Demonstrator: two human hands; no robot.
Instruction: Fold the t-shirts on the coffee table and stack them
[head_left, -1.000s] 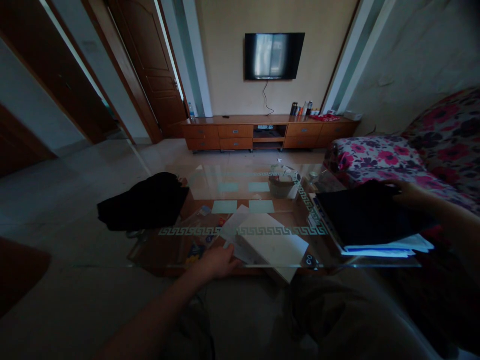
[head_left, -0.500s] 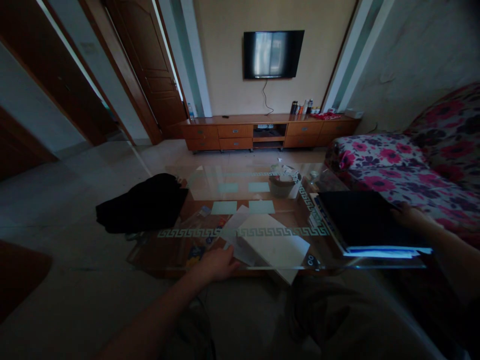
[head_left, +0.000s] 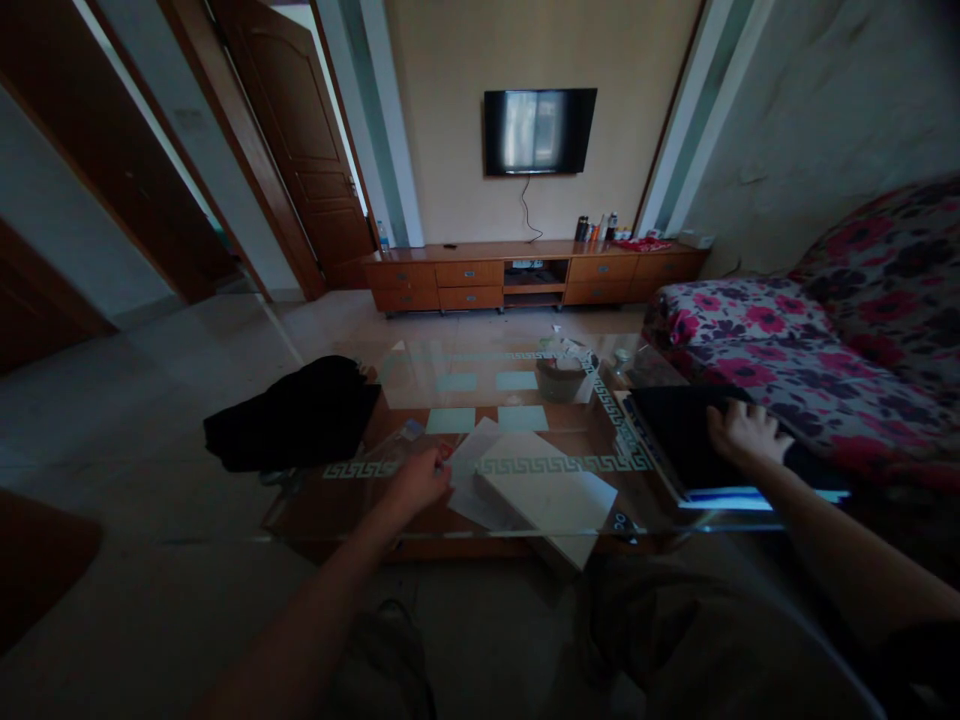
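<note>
The dark cloth (head_left: 671,425) lies flat on a pile (head_left: 709,498) with white and blue edges, at the right of the glass surface (head_left: 352,468). My right hand (head_left: 750,435) is on it, the fingers spread, its grip not closed. I think I am smoothing it; the next move seems to need light, even pressure. My left hand (head_left: 420,483) is curled over the surface; whether this grip holds something, I cannot tell. Farther left lie black clothes (head_left: 292,415).

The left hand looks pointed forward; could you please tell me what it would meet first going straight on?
In the picture, the pale sheet lies first ahead of the left hand, seemingly beneath the glass tabletop; depth is unclear, so it might pass above.
</note>
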